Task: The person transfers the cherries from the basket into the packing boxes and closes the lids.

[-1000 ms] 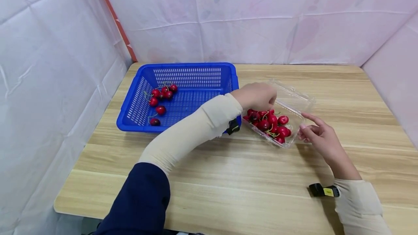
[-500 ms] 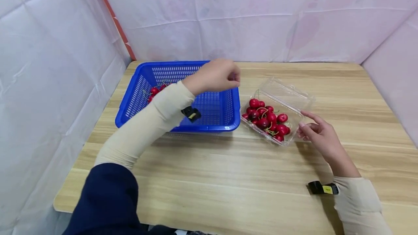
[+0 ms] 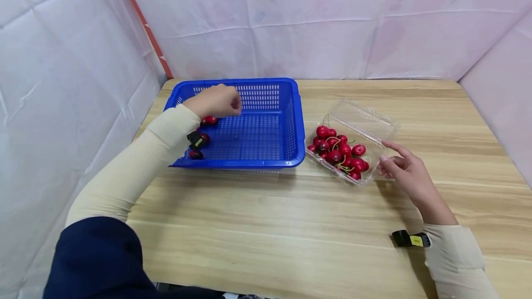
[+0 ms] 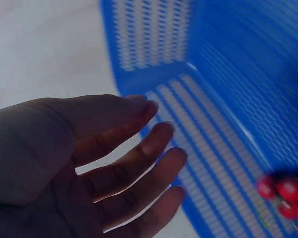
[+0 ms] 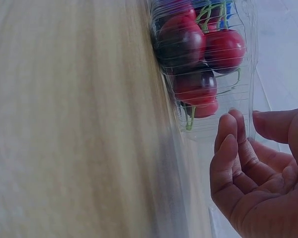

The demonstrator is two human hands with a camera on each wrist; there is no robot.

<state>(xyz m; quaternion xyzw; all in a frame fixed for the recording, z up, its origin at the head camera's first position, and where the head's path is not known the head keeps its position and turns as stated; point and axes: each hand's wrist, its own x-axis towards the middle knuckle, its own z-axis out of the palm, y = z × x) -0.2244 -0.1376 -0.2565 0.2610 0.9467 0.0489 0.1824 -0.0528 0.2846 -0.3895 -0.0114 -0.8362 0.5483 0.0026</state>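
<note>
Moved since half a second ago: left grip, from over the right rim of the blue basket to above its left half. Unmoved: right grip and clear box.

Head view: basket cherries all toward the left, part-hidden; left grip over them, probably kept high to clear the rim. Clear box on the desk, just right of the basket, likely for a short reach; lid folded back to the far side, leaving the top free. Boxed cherries heaped toward left and near: glossy, bright to dark red, thin green stems.

Left wrist view, blurry: relaxed left grip, loosely bent fingers, nothing visibly held, well apart from basket cherries.

Right wrist view: light hold on the right end of the clear box, presumably for steadying; thumb at the rim, fingertips lower. Boxed cherries visible through ribbed plastic, round, near-black patches.
</note>
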